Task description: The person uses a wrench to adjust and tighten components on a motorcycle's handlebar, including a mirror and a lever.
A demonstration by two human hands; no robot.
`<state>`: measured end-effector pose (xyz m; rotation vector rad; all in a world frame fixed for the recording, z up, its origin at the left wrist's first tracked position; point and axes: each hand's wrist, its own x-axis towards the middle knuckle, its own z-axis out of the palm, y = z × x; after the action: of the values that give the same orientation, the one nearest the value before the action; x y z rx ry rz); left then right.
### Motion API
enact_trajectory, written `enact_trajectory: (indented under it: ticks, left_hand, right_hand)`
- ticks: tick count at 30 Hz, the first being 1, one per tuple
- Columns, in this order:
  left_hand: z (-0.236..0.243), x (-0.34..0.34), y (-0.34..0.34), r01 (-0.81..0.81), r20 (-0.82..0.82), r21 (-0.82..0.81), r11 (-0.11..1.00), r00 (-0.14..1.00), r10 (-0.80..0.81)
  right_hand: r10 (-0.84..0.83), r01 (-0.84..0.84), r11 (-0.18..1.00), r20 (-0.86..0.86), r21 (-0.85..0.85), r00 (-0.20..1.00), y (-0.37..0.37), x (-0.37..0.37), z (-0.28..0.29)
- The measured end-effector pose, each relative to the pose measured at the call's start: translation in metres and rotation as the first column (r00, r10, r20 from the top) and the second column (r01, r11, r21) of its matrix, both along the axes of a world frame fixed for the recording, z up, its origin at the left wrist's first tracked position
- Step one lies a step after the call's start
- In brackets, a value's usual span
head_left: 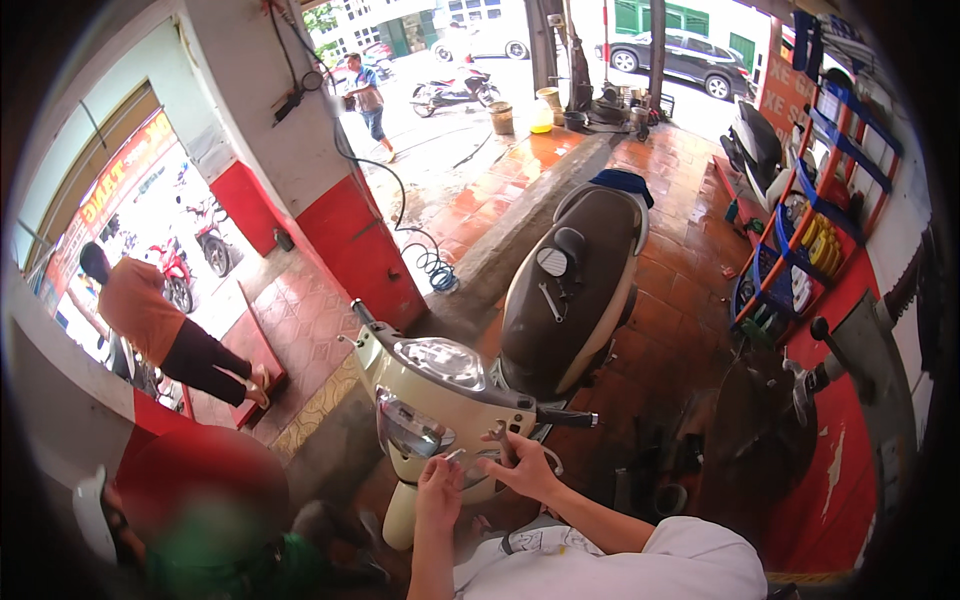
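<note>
A cream scooter with a brown seat stands in front of me, front end toward me. My left hand is raised before its headlight cover and pinches a small thin silvery piece between the fingertips. My right hand is just under the right handlebar grip, its fingers closed on a small metal tool held against the handlebar housing. The two hands are a few centimetres apart. What the tool tip touches is hidden by my fingers.
A wrench and a loose mirror lie on the seat. A crouching person is at lower left, and a person in orange stands by the left wall. A coiled blue hose lies by the red pillar, with shelves of bottles at right.
</note>
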<state>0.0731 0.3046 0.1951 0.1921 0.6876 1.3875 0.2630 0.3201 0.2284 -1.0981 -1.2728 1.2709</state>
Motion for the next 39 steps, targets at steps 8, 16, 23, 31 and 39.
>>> enact_trajectory:
  ticks: [8, 16, 23, 31, 39]
  left_hand:
    - [0.001, -0.011, 0.001, 0.320, 0.207, 0.219, 0.922, 0.908, -0.365]
    - [-0.008, -0.027, 0.012, 0.501, 0.113, 0.142, 0.854, 0.849, -0.517]
    - [-0.002, 0.009, 0.010, 0.738, -0.143, 0.078, 0.670, 0.673, -0.725]
    - [0.002, 0.012, 0.049, 0.629, -0.501, 0.095, 0.771, 0.700, -0.510]
    - [0.000, 0.040, 0.102, 0.306, -0.725, 0.149, 0.940, 0.680, -0.107]
  right_hand:
    - [-0.091, 0.093, 0.996, -0.098, 0.009, 0.991, -0.017, -0.063, -0.001]
    - [-0.235, 0.235, 0.972, 0.104, 0.017, 0.966, -0.029, -0.066, -0.001]
    - [-0.530, 0.462, 0.828, -0.173, -0.319, 0.830, -0.057, -0.029, 0.006]
    - [-0.621, 0.646, 0.755, 0.192, -0.110, 0.760, 0.003, 0.087, 0.026]
    - [-0.449, 0.560, 0.828, 0.548, -0.042, 0.706, 0.199, 0.187, -0.087]
